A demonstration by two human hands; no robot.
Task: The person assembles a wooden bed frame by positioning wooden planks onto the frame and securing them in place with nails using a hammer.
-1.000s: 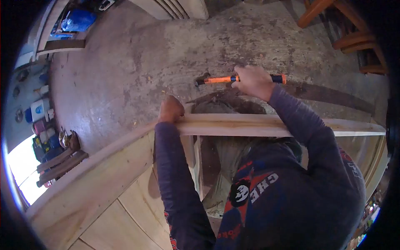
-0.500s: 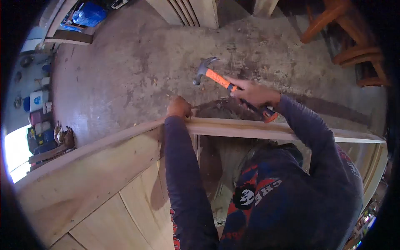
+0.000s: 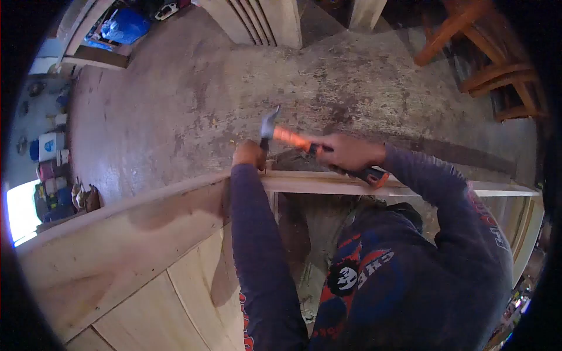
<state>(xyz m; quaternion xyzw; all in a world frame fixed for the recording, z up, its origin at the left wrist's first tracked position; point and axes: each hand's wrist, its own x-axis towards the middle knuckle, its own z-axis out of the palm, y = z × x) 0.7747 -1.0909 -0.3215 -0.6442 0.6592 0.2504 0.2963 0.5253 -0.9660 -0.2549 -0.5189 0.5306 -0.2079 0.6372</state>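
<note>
My right hand [image 3: 351,151] is wrapped round the black grip of a claw hammer [image 3: 291,138] with an orange shaft. The hammer's head hangs close above my left hand [image 3: 249,154], its striking face turned down and blurred by motion. My left hand is closed at the edge of a pale wooden rail [image 3: 339,183], where the rail meets a wide board [image 3: 134,219]. Whatever its fingers pinch is too small to make out. Below the board run planked wooden panels [image 3: 193,281]. Right of my left arm, the frame has an opening under the rail.
Worn concrete floor [image 3: 175,105] lies beyond the frame. A grooved wooden piece [image 3: 257,23] stands at the top, brown wooden furniture [image 3: 497,58] at upper right. A blue plastic bag [image 3: 124,26] is at upper left, and containers [image 3: 50,146] line the left side.
The hammer has swung down and left, bringing its head from well above the rail to just over my left hand. My left hand stays at the wood's edge.
</note>
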